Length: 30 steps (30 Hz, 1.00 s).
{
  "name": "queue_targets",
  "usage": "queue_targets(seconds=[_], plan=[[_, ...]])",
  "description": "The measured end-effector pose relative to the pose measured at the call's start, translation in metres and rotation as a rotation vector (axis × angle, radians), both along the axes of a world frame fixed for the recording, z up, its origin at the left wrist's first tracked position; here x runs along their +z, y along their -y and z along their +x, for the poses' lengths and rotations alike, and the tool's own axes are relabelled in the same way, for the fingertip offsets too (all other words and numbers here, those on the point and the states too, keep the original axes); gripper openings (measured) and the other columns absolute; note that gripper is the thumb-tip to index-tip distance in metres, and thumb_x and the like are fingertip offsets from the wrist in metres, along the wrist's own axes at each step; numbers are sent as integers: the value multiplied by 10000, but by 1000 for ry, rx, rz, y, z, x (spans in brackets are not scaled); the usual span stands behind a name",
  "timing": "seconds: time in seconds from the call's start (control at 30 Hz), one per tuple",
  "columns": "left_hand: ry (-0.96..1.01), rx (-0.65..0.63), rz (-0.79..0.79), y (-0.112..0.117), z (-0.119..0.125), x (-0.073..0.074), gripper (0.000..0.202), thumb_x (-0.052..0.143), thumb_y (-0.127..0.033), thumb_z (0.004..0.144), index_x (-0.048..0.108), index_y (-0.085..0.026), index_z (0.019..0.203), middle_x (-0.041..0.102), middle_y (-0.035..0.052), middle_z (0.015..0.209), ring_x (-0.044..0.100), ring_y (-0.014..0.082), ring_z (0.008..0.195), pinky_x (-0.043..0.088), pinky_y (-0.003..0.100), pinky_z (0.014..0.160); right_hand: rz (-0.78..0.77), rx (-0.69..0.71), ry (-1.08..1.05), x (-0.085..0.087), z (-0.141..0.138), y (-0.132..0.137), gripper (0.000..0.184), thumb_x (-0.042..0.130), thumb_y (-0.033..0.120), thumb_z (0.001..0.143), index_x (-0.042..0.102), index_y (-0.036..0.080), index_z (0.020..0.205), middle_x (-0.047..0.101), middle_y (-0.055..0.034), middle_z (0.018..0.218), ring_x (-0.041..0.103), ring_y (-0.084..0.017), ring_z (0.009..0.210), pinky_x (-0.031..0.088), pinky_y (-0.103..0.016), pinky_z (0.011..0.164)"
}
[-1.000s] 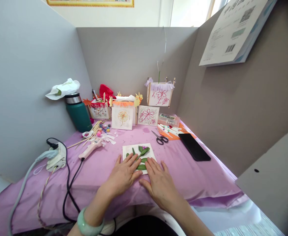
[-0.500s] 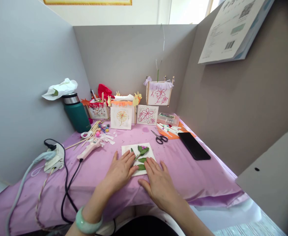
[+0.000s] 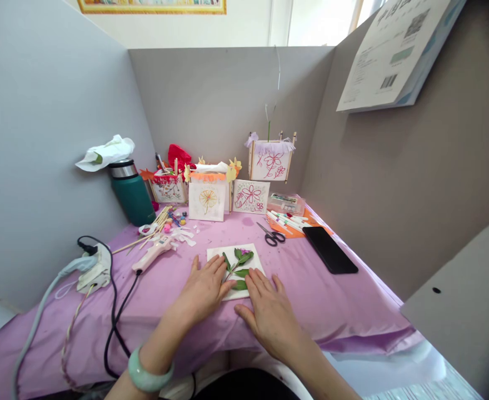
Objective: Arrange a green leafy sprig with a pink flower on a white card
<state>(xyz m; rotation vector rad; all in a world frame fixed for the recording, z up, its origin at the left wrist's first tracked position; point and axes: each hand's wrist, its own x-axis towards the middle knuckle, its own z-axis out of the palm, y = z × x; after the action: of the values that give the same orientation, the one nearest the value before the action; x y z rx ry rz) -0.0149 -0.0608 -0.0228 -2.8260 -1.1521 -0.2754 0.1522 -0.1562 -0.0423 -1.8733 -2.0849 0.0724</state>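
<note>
A white square panel (image 3: 215, 253) lies flat on the purple tablecloth in front of me. On it rests a leafy green sprig (image 3: 243, 259) with a small magenta flower at its far end. My left hand (image 3: 206, 282) lies flat over the panel's left part, fingers stretched out beside the stem. Over its right edge, my right hand (image 3: 267, 297) is laid with straight fingers, the tips touching the lower leaves. Both palms face down. The hands hide parts of the panel's sides.
Beyond the panel are scissors (image 3: 273, 235), a phone (image 3: 329, 250) and markers (image 3: 288, 221). At left lie a pink glue gun (image 3: 155, 253), a power strip (image 3: 96, 270) with cables, and a green bottle (image 3: 131, 191). Decorated boxes and a flower-drawn panel (image 3: 206, 201) stand at the back.
The view has tilted up very slightly. Both hands stay in nearly the same place on the panel, and the sprig lies as before, with its left leaf showing a little more.
</note>
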Motion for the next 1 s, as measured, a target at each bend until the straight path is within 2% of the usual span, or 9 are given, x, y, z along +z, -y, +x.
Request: queue_targets(seconds=[0.1,0.2,0.33,0.43,0.47,0.53,0.63,0.8,1.0], plan=[[36,-31,37,3,7,1,514,359,-487,963,445,-184,1370,410,127,1475,354,275,1378,188,637,1109,-2,1,-1,-1,-1,1,648,399,550,937,445,99,1399,343,-168,1495,295,-291,1403,174,-566,1137],[43,-82,-14,5,12,-4,526,352,-487,966,403,-199,1402,414,115,1474,360,259,1376,189,607,1123,3,11,-10,2,1,2,639,430,539,929,447,103,1396,361,-168,1487,309,-298,1394,185,-566,1129],[67,-77,-55,7,13,-13,536,318,-491,974,387,-202,1420,417,120,1470,352,259,1381,160,601,1133,27,40,-36,21,11,-5,432,447,455,949,602,176,1239,536,-116,1375,460,-266,1292,306,-467,1076],[77,-76,-67,6,12,-15,548,313,-505,972,378,-204,1426,398,119,1482,337,269,1388,146,622,1125,63,-131,-67,40,23,-25,305,444,360,960,671,206,1091,677,-80,1162,603,-221,1089,412,-336,920],[82,-75,-66,6,12,-16,546,315,-503,972,379,-204,1425,395,118,1484,337,272,1388,145,628,1122,41,-202,-77,45,26,-33,294,441,350,959,684,211,1047,701,-74,1092,626,-214,1029,424,-311,858],[95,-77,-51,6,12,-17,530,319,-491,974,395,-207,1415,402,118,1481,348,275,1381,143,630,1121,1,-258,-77,50,29,-49,276,464,337,939,703,200,942,727,-78,953,661,-214,908,429,-290,734],[105,-90,-18,6,12,-18,492,323,-478,977,443,-233,1386,424,114,1469,369,275,1368,142,630,1121,-37,-298,-71,48,28,-68,272,495,354,910,708,190,874,732,-91,854,674,-226,825,408,-286,654],[121,-90,-22,6,13,-18,466,300,-491,979,467,-279,1359,445,85,1459,371,264,1366,164,639,1111,-32,-340,-75,42,18,-77,375,457,453,916,709,183,847,728,-113,829,674,-241,806,398,-294,644],[143,-95,-24,6,12,-18,468,295,-499,979,468,-281,1355,451,87,1454,360,250,1374,160,630,1119,2,-276,-122,38,14,-85,238,513,336,885,715,213,868,734,-62,818,667,-201,778,384,-264,634]])
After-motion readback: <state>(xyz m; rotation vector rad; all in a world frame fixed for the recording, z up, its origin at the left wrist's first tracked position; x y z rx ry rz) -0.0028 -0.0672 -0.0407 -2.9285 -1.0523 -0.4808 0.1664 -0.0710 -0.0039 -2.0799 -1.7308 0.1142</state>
